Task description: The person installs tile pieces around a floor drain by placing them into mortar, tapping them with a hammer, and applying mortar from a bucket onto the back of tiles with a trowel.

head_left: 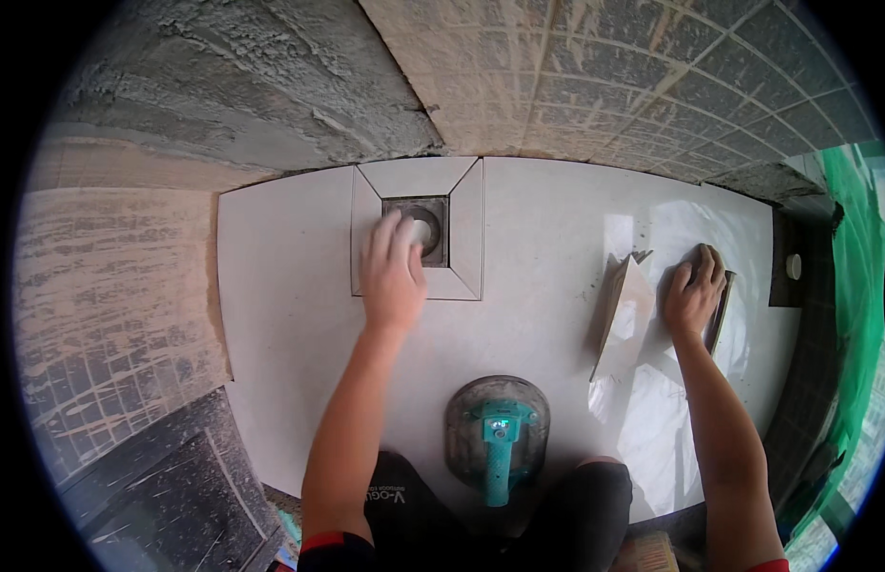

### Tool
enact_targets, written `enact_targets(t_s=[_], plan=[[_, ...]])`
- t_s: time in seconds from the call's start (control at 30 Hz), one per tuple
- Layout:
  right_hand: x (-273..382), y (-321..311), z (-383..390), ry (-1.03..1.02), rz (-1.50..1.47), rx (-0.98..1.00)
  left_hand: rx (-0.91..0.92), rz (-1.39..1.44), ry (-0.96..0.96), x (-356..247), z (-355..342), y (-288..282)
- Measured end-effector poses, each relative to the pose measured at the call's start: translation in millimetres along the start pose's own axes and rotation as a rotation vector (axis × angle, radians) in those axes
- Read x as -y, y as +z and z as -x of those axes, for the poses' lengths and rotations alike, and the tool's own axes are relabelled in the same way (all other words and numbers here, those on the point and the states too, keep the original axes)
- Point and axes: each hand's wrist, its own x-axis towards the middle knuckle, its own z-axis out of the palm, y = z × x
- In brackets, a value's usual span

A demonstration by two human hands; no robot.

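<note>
My left hand (393,276) is over the square floor drain (441,255), its fingers bent and smeared by motion. A small whitish thing (421,232) shows by its fingertips over the dark round drain hole; I cannot make out what it is or whether the hand holds it. Mitred tile strips (466,219) frame the drain. To the right, my right hand (693,297) rests palm down, thumb apart from the fingers, beside a thin dark-edged tile piece (722,313). Left of that hand, cut tile pieces (626,319) lean up from the large pale floor tile (547,238).
A teal-handled suction tile tool (498,434) stands between my knees. Rough mortar (233,76) and stained tiled walls (643,76) border the floor at the back. Green netting (851,248) hangs at the right. A dark dusty panel (175,496) lies at the lower left.
</note>
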Motion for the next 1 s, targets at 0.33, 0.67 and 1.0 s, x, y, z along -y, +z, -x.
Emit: enact_targets(t_s=[0.33, 0.67, 1.0], plan=[[5, 0, 0, -0.002, -0.022, 0.009, 0.291, -0.128, 0.217, 26, -103, -6], [2, 1, 0, -0.016, -0.004, 0.005, 0.445, -0.162, 0.089, 15, -119, -12], [1, 2, 0, -0.021, -0.005, 0.011, 0.462, -0.156, 0.121, 21, -124, -10]])
